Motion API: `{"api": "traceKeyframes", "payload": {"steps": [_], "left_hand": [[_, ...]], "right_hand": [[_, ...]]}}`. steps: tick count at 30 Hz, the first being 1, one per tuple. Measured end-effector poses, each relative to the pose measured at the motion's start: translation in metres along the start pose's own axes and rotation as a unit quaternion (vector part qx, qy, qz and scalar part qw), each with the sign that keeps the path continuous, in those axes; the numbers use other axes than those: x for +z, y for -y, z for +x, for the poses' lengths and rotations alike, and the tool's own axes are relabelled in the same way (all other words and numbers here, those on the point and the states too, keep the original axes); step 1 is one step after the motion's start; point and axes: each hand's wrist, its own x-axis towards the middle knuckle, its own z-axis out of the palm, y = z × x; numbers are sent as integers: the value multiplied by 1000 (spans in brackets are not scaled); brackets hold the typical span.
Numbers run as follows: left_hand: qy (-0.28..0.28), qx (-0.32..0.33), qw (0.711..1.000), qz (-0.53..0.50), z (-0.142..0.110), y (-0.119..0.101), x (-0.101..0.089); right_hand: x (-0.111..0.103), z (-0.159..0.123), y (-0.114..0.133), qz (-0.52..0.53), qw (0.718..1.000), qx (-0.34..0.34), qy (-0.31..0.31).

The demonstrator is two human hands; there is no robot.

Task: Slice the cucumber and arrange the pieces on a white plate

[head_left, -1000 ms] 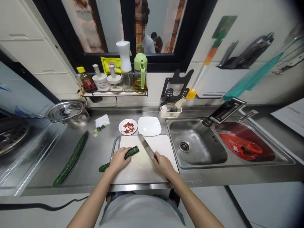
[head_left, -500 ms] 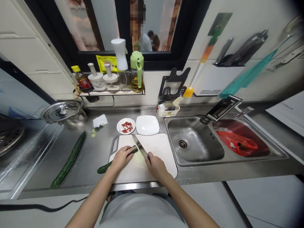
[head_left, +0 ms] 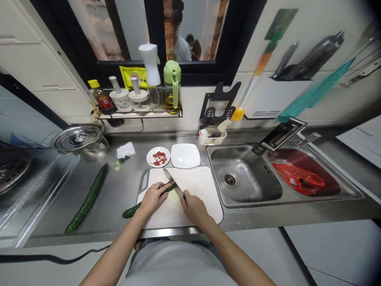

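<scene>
On the white cutting board [head_left: 205, 198], my left hand [head_left: 153, 198] is closed over a dark green cucumber [head_left: 131, 211], whose one end sticks out to the left under my wrist. Its other end shows past my fingertips, touching the knife's side. My right hand [head_left: 195, 208] grips the handle of a kitchen knife [head_left: 169, 176], its blade pointing away and to the left across the cucumber's end. Pale cut pieces, hard to make out, lie beneath the blade. A second, whole cucumber [head_left: 87, 200] rests on the steel counter at the left.
Behind the board stand a small plate [head_left: 149, 162] of red bits and a white square plate [head_left: 185, 155]. Cucumber ends [head_left: 117, 168] lie by a white paper [head_left: 125, 149]. A lidded pot [head_left: 80, 143] is at the left, a double sink [head_left: 247, 178] at the right.
The knife has shifted slightly left, its blade now against the cucumber's end, where a gap showed before. My left hand has barely moved. The camera view has shifted a little.
</scene>
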Motion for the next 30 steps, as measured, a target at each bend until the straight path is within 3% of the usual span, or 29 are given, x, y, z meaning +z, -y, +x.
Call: {"api": "traceKeyframes", "payload": {"steps": [10,23,30], "left_hand": [[-18,16,1000,18,-2,-1,3],[-35,24,998,37,-6,3,14],[-33,22,999,34,-6,2,13]], "right_hand": [[-5,-6,6,-14,999,11,37],[-10,-32,-12,6,995,20,101],[-10,-30,-14,-1,996,6,92]]}}
